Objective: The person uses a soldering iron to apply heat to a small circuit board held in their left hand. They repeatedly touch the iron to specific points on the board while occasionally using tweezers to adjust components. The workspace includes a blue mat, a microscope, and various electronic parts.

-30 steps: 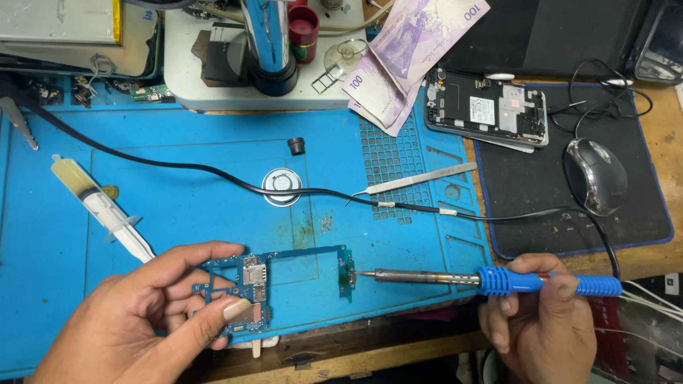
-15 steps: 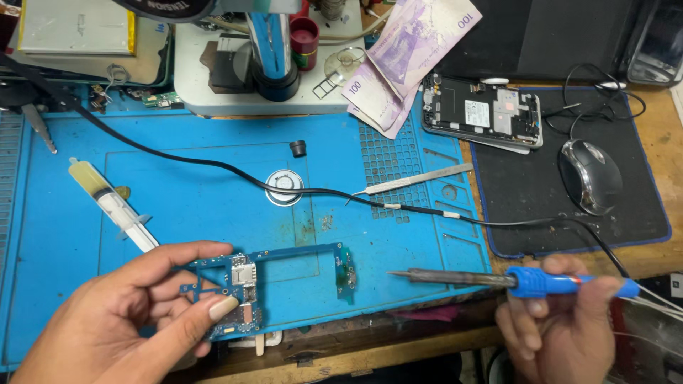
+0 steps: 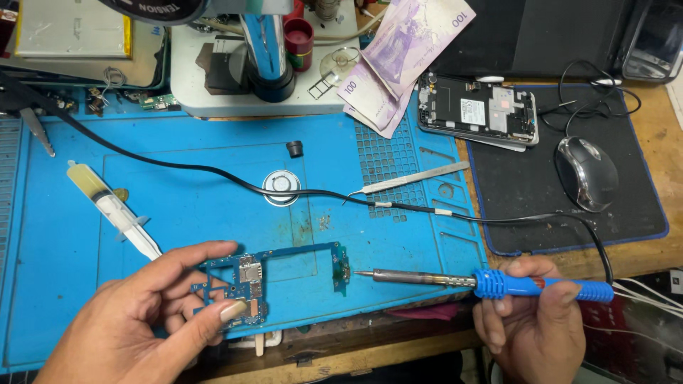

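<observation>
Two hands: both bare, both at the near edge of a blue work mat [image 3: 213, 192], seen from the head camera.
Left hand [image 3: 142, 320]: fingers spread and curled around the left end of a blue circuit board [image 3: 245, 281], thumb pressed on its near edge and fingertips on its far edge, pinching it.
Circuit board: a thin frame-shaped board with metal shields at its left end and a narrow arm running right to a small end piece; it lies low over the front of the mat, left of centre.
Right hand [image 3: 533, 320]: fingers closed around the blue handle of a soldering iron [image 3: 491, 282], held nearly level.
Soldering iron tip: points left, just beside the right end piece of the board; whether it touches cannot be told.
Cable: a black cord [image 3: 213, 171] runs from the iron's handle up and across the mat to the far left.
Syringe [image 3: 114, 210]: lies slanted on the mat, just beyond the left hand's fingers, with yellowish paste inside.
Tweezers [image 3: 413, 178]: metal, lying on the mat right of centre, touching the cord.
Round metal disc [image 3: 281, 186]: on the mat under the cord, mid-mat.
Small black cap [image 3: 294, 148]: stands beyond the disc.
Microscope base [image 3: 263, 71]: white, at the far edge of the mat, with a chrome column.
Banknotes [image 3: 398, 64]: purple, fanned right of the base.
Opened phone [image 3: 477, 110]: lies on the far corner of a black pad [image 3: 533, 206].
Mouse [image 3: 587, 171]: on the same pad, well apart from the right hand.
</observation>
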